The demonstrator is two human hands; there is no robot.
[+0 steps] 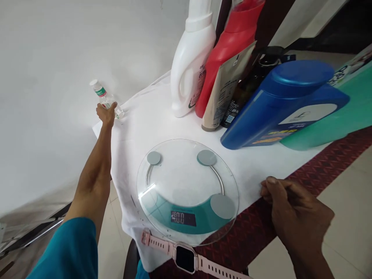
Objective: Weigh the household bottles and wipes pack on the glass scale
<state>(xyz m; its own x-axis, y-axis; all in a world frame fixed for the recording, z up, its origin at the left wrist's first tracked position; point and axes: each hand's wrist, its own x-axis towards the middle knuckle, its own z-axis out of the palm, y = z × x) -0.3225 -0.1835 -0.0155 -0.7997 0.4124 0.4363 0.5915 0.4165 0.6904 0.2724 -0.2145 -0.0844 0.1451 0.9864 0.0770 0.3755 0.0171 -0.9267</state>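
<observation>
At the table's far left corner, my left hand (106, 113) is wrapped round a clear bottle (99, 88) with a white cap and a green label. The bottle tilts, its base at the white cloth. My right hand (293, 213) hovers by the table's right front edge, fingers curled together; whether anything is in them is hidden. Between my hands lies a round glass scale (180, 178) with a teal band, and its display (183, 218) reads 0.0. A smartwatch (186, 258) with a pink strap lies along the front edge, touching or close to the scale.
Behind the scale stand a white jug (186, 73), a red bottle (223, 50), a beige tube (225, 89), a dark pump bottle (241, 93), a blue bottle (270, 104) and a green container (322, 124). A wall (72, 38) borders the left side.
</observation>
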